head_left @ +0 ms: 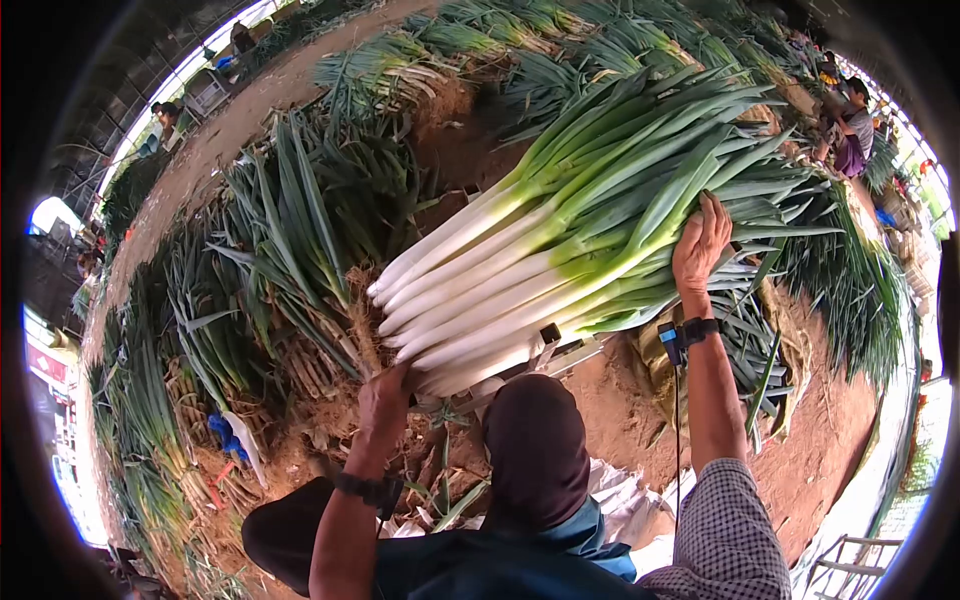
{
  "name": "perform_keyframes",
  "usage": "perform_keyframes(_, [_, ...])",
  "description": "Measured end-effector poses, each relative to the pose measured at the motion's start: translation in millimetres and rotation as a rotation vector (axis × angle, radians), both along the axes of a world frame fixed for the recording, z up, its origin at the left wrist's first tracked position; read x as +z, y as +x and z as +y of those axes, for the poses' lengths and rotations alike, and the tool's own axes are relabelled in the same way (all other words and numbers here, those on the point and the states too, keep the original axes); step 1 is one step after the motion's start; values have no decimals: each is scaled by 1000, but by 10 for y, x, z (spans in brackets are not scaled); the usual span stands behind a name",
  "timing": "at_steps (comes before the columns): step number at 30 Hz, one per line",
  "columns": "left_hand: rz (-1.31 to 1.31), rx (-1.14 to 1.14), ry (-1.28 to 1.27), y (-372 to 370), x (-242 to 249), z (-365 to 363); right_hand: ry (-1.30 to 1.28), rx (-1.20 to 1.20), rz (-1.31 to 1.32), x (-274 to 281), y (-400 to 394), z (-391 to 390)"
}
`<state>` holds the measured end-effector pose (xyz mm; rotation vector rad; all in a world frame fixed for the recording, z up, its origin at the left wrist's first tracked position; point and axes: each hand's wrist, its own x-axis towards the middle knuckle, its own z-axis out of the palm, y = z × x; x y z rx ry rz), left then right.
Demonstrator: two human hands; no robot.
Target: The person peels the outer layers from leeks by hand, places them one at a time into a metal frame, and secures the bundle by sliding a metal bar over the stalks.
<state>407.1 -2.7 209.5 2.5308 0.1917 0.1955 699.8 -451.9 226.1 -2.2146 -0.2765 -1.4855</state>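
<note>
A large bundle of leeks (540, 250) lies slantwise in front of me, trimmed white ends to the left and green leaves to the upper right. My left hand (383, 402) is closed at the white end of the nearest leeks; its fingertips are partly hidden. On the near side of the green leaves rests my right hand (703, 243), its fingers stretched out flat against them and its thumb out of sight. Under the bundle, part of a metal support (560, 355) shows. Untrimmed leeks (310, 200) with dirty roots lie just left of the white ends.
More leeks (420, 60) are heaped across the back and down the left side. Leek leaves and sacking (790, 330) lie at the right on brown soil (820, 410). A person (855, 125) is at the far right, another (168, 120) at the far left. White sheeting (640, 500) lies near me.
</note>
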Motion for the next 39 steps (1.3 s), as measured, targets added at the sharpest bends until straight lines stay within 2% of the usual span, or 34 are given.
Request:
perform_keyframes(3, [21, 49, 64, -29, 18, -39, -27, 21, 8, 114, -52, 12])
perform_keyframes(6, [-103, 22, 84, -51, -104, -1, -72, 57, 44, 297, -242, -48])
perform_keyframes(9, [-62, 19, 120, -111, -195, 33, -219, -27, 57, 531, -586, -122])
perform_keyframes(13, [-37, 39, 105, -100, -111, -5, -222, 158, -17, 797, -1055, 261])
perform_keyframes(16, [-19, 55, 123, -77, -94, 29, -342, 338, 3, 685, -1025, 789])
perform_keyframes(19, [-20, 84, 93, -49, -207, 78, -386, 351, 14, 430, -730, 916])
perform_keyframes(22, [-75, 92, -4, -25, -323, 115, -407, 364, 65, 430, -618, 945])
perform_keyframes(27, [-37, 53, 127, -37, -129, -2, -442, 359, 96, 337, -586, 918])
perform_keyframes(29, [-89, 39, 104, -80, -158, 15, -420, 365, 95, 257, -601, 911])
perform_keyframes(39, [-68, 13, 66, -193, -54, 42, -452, 369, 151, 546, -870, 942])
